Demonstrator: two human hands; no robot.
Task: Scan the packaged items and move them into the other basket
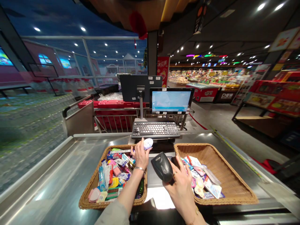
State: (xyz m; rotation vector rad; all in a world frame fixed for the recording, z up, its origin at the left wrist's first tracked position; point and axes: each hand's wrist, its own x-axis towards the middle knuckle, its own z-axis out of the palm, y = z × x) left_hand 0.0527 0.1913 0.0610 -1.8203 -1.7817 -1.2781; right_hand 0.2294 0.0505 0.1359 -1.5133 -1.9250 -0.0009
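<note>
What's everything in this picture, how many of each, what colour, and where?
Metal counter: one, silver, foreground
Left basket: one, brown, on counter
Right basket: one, brown, on counter
Small packages: many, multicoloured, in both baskets
Oval item: one, whitish, near left basket's far right corner
Scanner: one, black, between baskets
Keyboard: one, black, behind baskets
Lit screen: one, pale blue, beyond keyboard
Second monitor: one, dark, left of lit screen
Banner: one, red, above lit screen
Chest freezer: one, red, background right
Bottles: uncountable, red-labelled, blurred, left background
Boxes: several, mostly red, far right
Ceiling lights: many, white, overhead
Sleeve: one, grey, bottom
Left hand: one, bare, fingers holding oval item
Right hand: one, bare, gripping scanner
</note>
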